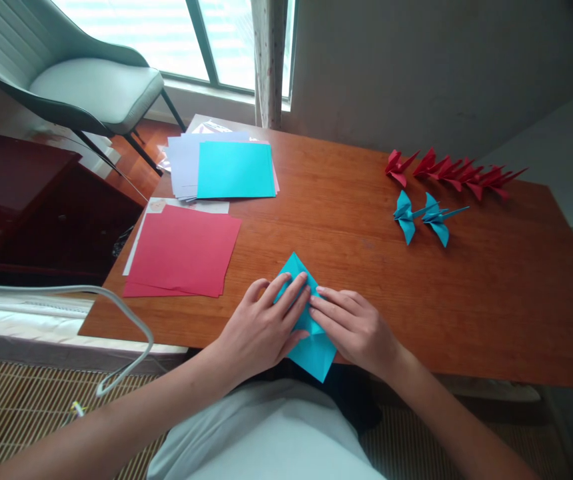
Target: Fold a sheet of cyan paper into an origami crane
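Note:
A partly folded blue sheet of origami paper (319, 357) lies at the front edge of the table, its lower corner sticking out past the edge. My left hand (266, 320) holds it from the left, fingertips pressed on the upper middle and thumb on the lower left part. From the right, my right hand (354, 327) has its fingers closed at the paper's right edge, close to the left fingertips; its thumb is hidden. Creases cross the paper, and its top corner (294, 262) points away from me. My hands cover much of the folded middle.
Red paper sheets (181, 250) lie at the left, with blue sheets (236, 170) over paler paper behind them. Two blue paper cranes (436, 219) and several red ones (459, 173) stand at the back right of the wooden table (466, 300). A chair (96, 87) stands beyond.

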`<state>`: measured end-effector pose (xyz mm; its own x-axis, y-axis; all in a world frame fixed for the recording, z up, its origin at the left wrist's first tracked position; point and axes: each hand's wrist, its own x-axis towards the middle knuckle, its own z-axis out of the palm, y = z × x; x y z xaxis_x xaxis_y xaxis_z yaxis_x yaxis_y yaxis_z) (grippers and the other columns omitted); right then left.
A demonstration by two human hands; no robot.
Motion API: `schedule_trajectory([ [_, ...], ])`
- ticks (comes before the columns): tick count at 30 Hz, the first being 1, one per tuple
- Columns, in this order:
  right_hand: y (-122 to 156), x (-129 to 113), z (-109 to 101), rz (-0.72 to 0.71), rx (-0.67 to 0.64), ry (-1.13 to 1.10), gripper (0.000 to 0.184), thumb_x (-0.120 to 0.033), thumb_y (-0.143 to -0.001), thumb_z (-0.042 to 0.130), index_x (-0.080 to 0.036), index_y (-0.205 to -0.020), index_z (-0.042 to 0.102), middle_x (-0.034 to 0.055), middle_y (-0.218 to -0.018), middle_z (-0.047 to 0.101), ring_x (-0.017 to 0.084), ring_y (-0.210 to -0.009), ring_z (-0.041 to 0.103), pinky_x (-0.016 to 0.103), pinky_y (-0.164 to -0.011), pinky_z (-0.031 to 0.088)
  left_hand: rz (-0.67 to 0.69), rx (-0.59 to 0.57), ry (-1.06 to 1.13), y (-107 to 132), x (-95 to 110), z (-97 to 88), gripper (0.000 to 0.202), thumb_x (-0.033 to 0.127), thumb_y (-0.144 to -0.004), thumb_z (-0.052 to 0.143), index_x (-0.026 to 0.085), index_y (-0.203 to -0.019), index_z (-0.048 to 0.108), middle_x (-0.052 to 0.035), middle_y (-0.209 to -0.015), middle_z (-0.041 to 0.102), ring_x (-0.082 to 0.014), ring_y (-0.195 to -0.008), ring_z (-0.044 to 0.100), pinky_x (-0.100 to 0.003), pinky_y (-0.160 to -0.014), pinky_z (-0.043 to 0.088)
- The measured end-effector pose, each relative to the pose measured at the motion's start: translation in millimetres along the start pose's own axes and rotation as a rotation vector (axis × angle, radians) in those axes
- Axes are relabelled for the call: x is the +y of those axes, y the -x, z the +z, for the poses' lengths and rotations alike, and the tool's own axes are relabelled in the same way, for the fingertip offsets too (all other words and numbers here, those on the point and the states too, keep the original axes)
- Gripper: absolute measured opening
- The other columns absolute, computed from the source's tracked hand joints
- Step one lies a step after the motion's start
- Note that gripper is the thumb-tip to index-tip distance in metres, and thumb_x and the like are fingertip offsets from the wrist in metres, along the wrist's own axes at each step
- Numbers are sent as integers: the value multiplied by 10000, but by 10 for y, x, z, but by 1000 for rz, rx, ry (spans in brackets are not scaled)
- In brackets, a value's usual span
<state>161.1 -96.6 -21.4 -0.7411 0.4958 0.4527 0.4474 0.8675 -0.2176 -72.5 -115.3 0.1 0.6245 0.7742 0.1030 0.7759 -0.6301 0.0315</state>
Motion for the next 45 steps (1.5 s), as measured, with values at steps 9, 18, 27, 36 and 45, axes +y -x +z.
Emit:
schedule_trajectory([
  [9, -58, 61, -121, 226, 33, -337, 336, -389, -993, 532, -201, -1235, 673, 115, -1276, 717, 297, -1238, 630, 484, -996, 531, 32, -6, -12, 3, -31, 7, 567, 510, -1031, 375, 181, -1464, 536, -76, -1600, 436, -311, -1377, 448, -464, -1016, 355],
  [18, -743, 483, 198, 501, -12, -280, 16, -216, -885, 686, -211, -878, 700, 43, -901, 713, 216, -887, 623, 368, -821, 512, 31, -7, -27, -4, -25, -8, 578, 509, -1041, 350, 166, -1475, 520, -98, -1577, 468, -317, -1373, 451, -467, -1020, 348],
  [27, -919, 599, 255, 571, -78, -224, 121, -243, -891, 691, -223, -776, 660, 13, -808, 681, 187, -799, 590, 330, -726, 445, 18, -37, -13, 0, -13, -22, 567, 498, -1042, 354, 169, -1469, 530, -96, -1593, 444, -317, -1372, 446, -480, -1030, 365],
  [36, -1001, 583, 260, 650, -94, -176, 133, -258, -883, 696, -230, -759, 658, 12, -791, 697, 183, -769, 604, 316, -683, 417, 16, -42, -8, -5, -4, -6, 559, 495, -1040, 363, 174, -1466, 532, -99, -1600, 432, -321, -1377, 441, -482, -1026, 365],
  [45, -1027, 589, 216, 685, -107, -214, 153, -266, -892, 684, -224, -746, 662, 13, -774, 700, 178, -747, 618, 310, -682, 438, 7, -38, -4, -6, -2, -16, 557, 498, -1035, 380, 178, -1464, 536, -96, -1592, 445, -318, -1382, 437, -469, -1024, 371],
])
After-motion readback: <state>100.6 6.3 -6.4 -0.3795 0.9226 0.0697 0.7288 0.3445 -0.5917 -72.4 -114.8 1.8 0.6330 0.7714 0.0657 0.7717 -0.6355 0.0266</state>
